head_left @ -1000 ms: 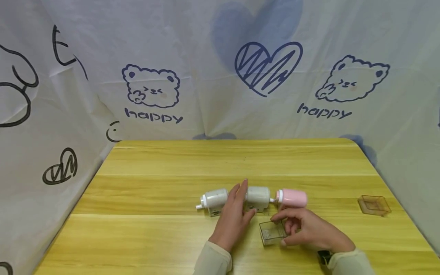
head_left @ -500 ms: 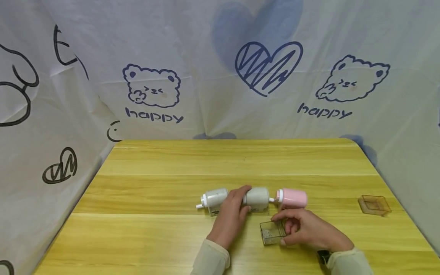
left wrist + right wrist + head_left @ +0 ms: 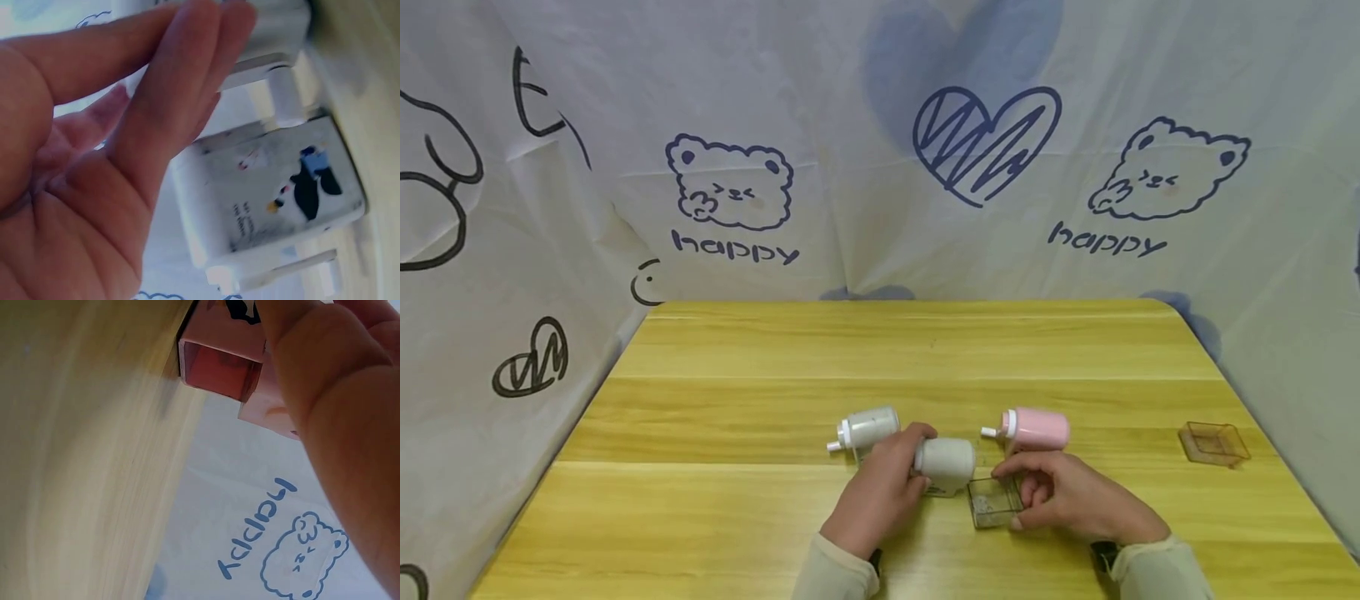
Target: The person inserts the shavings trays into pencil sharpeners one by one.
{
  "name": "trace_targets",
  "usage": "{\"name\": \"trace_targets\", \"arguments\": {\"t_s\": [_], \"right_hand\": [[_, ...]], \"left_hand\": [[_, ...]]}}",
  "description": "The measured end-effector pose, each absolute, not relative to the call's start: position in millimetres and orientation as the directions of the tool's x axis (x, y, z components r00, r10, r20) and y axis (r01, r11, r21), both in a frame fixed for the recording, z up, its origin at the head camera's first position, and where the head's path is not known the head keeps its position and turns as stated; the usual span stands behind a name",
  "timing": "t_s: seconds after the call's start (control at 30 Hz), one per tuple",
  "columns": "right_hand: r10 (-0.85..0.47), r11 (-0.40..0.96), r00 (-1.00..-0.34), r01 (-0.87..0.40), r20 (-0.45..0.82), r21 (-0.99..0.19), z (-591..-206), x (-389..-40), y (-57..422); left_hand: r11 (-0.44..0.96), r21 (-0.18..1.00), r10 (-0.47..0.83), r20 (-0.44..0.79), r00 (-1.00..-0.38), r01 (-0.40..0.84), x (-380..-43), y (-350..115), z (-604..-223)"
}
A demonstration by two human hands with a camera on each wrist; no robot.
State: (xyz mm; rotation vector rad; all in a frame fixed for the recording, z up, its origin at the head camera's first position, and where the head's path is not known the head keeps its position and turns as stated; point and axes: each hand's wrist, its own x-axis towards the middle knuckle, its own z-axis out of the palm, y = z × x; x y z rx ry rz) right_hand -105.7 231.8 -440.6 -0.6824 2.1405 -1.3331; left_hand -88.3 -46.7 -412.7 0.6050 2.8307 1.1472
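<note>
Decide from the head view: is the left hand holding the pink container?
No: the left hand grips a grey container, apart from the pink container.

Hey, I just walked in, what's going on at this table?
A person is working with both hands. The left hand grips a gray dispenser, while the right hand holds a small smoky clear box by its right side. The dispenser is right by the box; whether they touch is hard to tell. Another gray dispenser sits to the left, a pink one behind the right hand, and an amber clear box far right.
</note>
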Motion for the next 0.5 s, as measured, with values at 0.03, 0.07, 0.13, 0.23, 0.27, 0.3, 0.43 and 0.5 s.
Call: {"name": "trace_targets", "arguments": {"t_s": [0.03,0.07,0.13,0.23,0.27,0.3,0.43,0.5], "right_hand": [[-0.655,0.388,-0.737,-0.139,-0.167,-0.911,-440.7,-105.7,231.9],[-0.654,0.389,-0.737,-0.138,-0.168,-0.911,-440.7,-105.6,232.1],[-0.651,0.394,-0.739,-0.133,-0.174,-0.91,-440.6,-105.2,232.6],[-0.644,0.402,-0.744,-0.129,-0.18,-0.906,-440.6,-104.9,233.3],[-0.642,0.406,-0.745,-0.129,-0.182,-0.905,-440.5,-105.0,233.5],[-0.641,0.409,-0.745,-0.129,-0.184,-0.903,-440.3,-105.0,233.7],[-0.639,0.415,-0.745,-0.124,-0.191,-0.902,-439.2,-105.4,233.8],[-0.64,0.413,-0.743,-0.118,-0.196,-0.903,-438.5,-105.7,233.4]], "left_hand": [[0.654,0.672,0.368,0.12,-0.922,0.348,-87.2,-48.1,-411.3],[0.655,0.668,0.371,0.123,-0.92,0.353,-86.2,-49.4,-410.3],[0.657,0.663,0.375,0.127,-0.918,0.36,-84.5,-51.7,-409.3],[0.661,0.654,0.383,0.128,-0.915,0.368,-82.2,-54.6,-409.0],[0.664,0.65,0.384,0.128,-0.914,0.37,-81.7,-55.3,-409.1],[0.668,0.644,0.384,0.13,-0.914,0.373,-81.3,-55.8,-409.0],[0.678,0.628,0.388,0.135,-0.912,0.382,-81.0,-56.9,-408.3],[0.68,0.628,0.389,0.129,-0.912,0.379,-80.7,-57.5,-407.0]]}}
